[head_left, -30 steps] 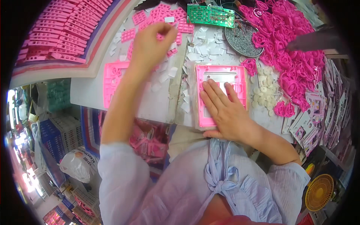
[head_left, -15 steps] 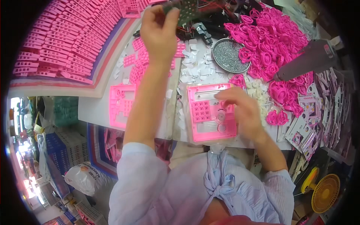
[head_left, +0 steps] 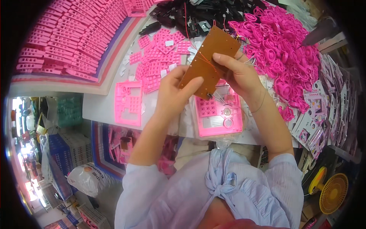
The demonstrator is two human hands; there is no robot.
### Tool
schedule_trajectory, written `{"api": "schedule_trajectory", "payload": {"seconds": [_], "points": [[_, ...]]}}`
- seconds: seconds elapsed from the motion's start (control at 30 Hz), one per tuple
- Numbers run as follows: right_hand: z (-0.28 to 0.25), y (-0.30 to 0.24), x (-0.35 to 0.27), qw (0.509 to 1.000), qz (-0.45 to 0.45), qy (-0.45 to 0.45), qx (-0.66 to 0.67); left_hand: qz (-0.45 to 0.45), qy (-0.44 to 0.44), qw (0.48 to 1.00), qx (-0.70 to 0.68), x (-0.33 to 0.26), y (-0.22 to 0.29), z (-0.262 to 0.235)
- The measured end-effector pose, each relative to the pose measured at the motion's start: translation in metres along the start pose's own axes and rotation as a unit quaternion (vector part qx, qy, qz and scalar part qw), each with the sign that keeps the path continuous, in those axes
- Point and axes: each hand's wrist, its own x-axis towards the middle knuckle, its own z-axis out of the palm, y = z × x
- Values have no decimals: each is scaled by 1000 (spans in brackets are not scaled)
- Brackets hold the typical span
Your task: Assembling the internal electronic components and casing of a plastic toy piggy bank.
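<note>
A brown circuit board (head_left: 219,42) with thin red wires hangs tilted above the worktable, gripped at both ends. My left hand (head_left: 171,91) pinches its lower left edge, thumb on the face. My right hand (head_left: 244,76) closes on its right edge, thumb on top and fingers partly hidden behind. Below the board lies an open pink plastic housing (head_left: 221,130), its upper part covered by the board and my right hand. It has a square grid of keys and round parts inside. Farther left, a flat pink frame (head_left: 119,107) rests on the table.
Pink grid keypads (head_left: 150,72) and black parts (head_left: 171,15) lie beyond my hands. Deep-pink ring-shaped parts (head_left: 278,49) are heaped at right, near a dark power tool (head_left: 320,32) and stacked printed cards (head_left: 324,110). Stacked pink pieces (head_left: 57,42) fill a tray at left.
My left hand has come back from the far side of the table with the circuit board. My right hand has risen from the pink housing and taken hold of the board too.
</note>
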Motion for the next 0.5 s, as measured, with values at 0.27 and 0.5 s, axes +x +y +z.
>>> {"api": "schedule_trajectory", "payload": {"seconds": [0.27, 0.5], "points": [[6, 18, 25, 959, -166, 47, -225, 3, 49, 999, 23, 27, -19, 1], [-2, -7, 66, 988, 147, -30, 46, -24, 10, 999, 22, 54, -6, -40]]}}
